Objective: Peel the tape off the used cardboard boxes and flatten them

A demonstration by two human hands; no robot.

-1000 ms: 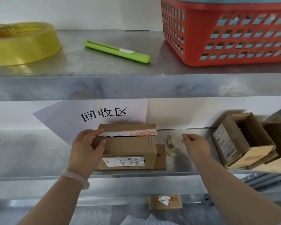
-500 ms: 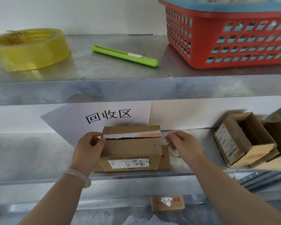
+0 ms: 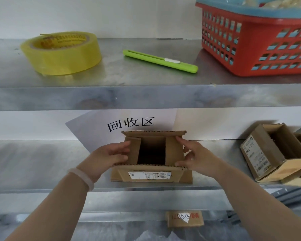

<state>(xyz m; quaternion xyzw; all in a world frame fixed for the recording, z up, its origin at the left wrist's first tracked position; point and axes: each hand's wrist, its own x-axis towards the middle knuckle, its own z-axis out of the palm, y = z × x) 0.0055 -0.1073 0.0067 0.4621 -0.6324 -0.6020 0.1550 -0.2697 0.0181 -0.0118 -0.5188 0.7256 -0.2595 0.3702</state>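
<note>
A small brown cardboard box [image 3: 151,176] with a white shipping label stands on the middle metal shelf [image 3: 42,164], its top flaps spread open and its dark inside showing. My left hand [image 3: 109,153] grips the box's left side flap, fingers curled over its edge. On the other side my right hand [image 3: 193,157] holds the right flap, thumb at the front edge and fingers reaching to the back flap. No tape strip shows on the box's top.
On the upper shelf lie a yellow tape roll [image 3: 61,53], a green utility knife [image 3: 160,61] and a red basket [image 3: 257,39]. Open cardboard boxes [image 3: 271,153] lie tipped at the right of the middle shelf. Another small box [image 3: 184,219] sits below. A paper sign [image 3: 129,124] hangs behind.
The box's top flaps have been opened out. My right hand moved left from the shelf onto the box's right flap. The white and orange strip on the top edge is gone from view.
</note>
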